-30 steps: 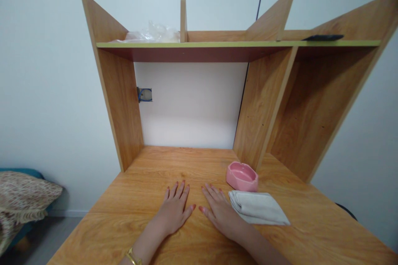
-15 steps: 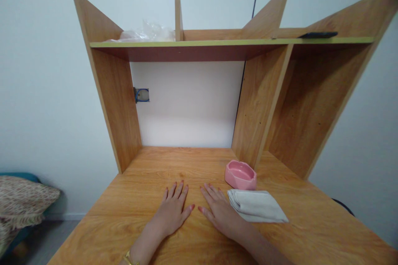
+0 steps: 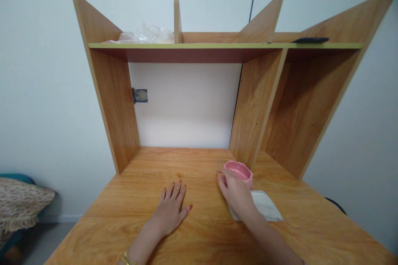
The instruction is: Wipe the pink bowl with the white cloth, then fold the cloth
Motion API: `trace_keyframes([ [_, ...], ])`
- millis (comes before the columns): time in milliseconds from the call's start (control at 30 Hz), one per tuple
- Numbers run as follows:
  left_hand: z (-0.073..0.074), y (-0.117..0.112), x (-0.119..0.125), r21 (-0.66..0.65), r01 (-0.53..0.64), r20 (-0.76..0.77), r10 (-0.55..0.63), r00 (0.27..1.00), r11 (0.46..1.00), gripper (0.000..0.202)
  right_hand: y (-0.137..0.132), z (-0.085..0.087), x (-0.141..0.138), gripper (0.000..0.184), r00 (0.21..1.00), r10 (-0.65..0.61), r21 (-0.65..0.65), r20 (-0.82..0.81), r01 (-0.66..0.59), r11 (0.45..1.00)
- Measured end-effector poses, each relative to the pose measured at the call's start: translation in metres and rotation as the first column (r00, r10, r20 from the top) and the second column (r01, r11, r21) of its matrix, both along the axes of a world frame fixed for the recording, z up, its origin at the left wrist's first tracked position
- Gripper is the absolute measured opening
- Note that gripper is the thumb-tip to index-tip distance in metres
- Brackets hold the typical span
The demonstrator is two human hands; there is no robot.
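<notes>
My right hand (image 3: 234, 190) closes around the pink bowl (image 3: 239, 172), above the folded cloth (image 3: 265, 206). My left hand (image 3: 170, 209) lies open on the desk (image 3: 186, 165). A firm, level grip seems wise.

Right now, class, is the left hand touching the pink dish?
No: the left hand lies flat on the desk, apart from the pink dish.

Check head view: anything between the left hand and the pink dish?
Only bare desk and the right hand, whose grip is on the pink dish. The left hand lies flat.
</notes>
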State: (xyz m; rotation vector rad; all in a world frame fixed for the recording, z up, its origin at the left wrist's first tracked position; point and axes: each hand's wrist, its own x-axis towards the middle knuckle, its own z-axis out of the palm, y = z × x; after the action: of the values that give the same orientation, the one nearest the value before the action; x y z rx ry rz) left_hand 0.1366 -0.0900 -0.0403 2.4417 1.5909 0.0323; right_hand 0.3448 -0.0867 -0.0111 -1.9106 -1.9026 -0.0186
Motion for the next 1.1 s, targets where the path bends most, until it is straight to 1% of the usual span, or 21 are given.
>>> trace_keyframes([
  [33,0.000,0.000,0.000,-0.002,-0.001,0.000,0.001,1.000,1.000,0.067,0.001,0.009,0.009,0.041,0.997,-0.079,0.018,-0.002,0.079,0.997],
  [67,0.000,0.000,0.000,-0.005,-0.002,0.000,0.002,1.000,1.000,0.067,0.002,0.016,0.020,0.041,0.986,-0.164,0.008,0.008,0.164,0.986],
  [133,0.000,0.000,0.001,-0.008,-0.002,-0.001,0.002,1.000,1.000,0.067,0.005,0.024,0.042,0.043,0.945,-0.321,-0.046,0.059,0.324,0.945],
  [167,0.000,0.000,0.001,-0.008,-0.002,-0.003,0.002,1.000,1.000,0.067,0.006,0.025,0.054,0.045,0.922,-0.379,-0.070,0.080,0.385,0.920],
  [233,0.000,0.000,0.001,-0.003,-0.003,-0.006,0.003,1.000,1.000,0.068,0.009,0.020,0.073,0.049,0.896,-0.436,-0.123,0.087,0.444,0.887],
  [300,-0.001,0.000,0.001,0.004,-0.003,-0.008,0.003,1.000,1.000,0.068,0.013,0.010,0.087,0.051,0.906,-0.420,-0.171,0.057,0.423,0.890],
  [367,-0.002,0.000,0.001,0.009,-0.001,-0.012,0.001,1.000,1.000,0.067,0.019,-0.002,0.095,0.051,0.926,-0.377,-0.203,0.022,0.373,0.905],
  [467,-0.004,0.001,0.001,0.015,0.000,-0.025,0.001,1.000,1.000,0.067,0.027,-0.016,0.099,0.041,0.947,-0.322,-0.190,-0.023,0.312,0.931],
  [533,-0.004,0.001,0.001,0.022,0.002,-0.028,-0.001,1.000,1.000,0.066,0.033,-0.021,0.099,0.034,0.947,-0.319,-0.165,-0.040,0.308,0.937],
  [667,-0.005,0.002,0.001,0.040,0.008,-0.016,-0.008,1.000,0.999,0.066,0.037,-0.026,0.097,0.032,0.938,-0.346,-0.112,-0.036,0.340,0.934],
  [867,-0.008,0.002,0.000,0.044,-0.006,0.040,0.004,0.999,0.999,0.065,0.031,-0.025,0.090,0.029,0.951,-0.305,-0.035,-0.045,0.303,0.952],
  [933,-0.009,0.003,0.001,0.107,-0.017,0.105,0.006,0.994,0.994,0.063,0.028,-0.022,0.084,0.029,0.962,-0.263,0.006,-0.072,0.265,0.964],
  [1000,-0.011,0.005,0.003,0.194,-0.043,0.237,-0.004,0.972,0.980,0.061,0.025,-0.017,0.074,0.031,0.972,-0.196,0.057,-0.132,0.205,0.977],
  [1067,-0.011,0.007,0.005,0.223,-0.077,0.414,-0.023,0.910,0.972,0.060,0.020,-0.012,0.059,0.033,0.972,-0.099,0.095,-0.212,0.121,0.988],
  [1100,-0.011,0.009,0.007,0.202,-0.093,0.509,-0.023,0.860,0.975,0.060,0.018,-0.011,0.050,0.034,0.966,-0.042,0.099,-0.254,0.070,0.993],
])
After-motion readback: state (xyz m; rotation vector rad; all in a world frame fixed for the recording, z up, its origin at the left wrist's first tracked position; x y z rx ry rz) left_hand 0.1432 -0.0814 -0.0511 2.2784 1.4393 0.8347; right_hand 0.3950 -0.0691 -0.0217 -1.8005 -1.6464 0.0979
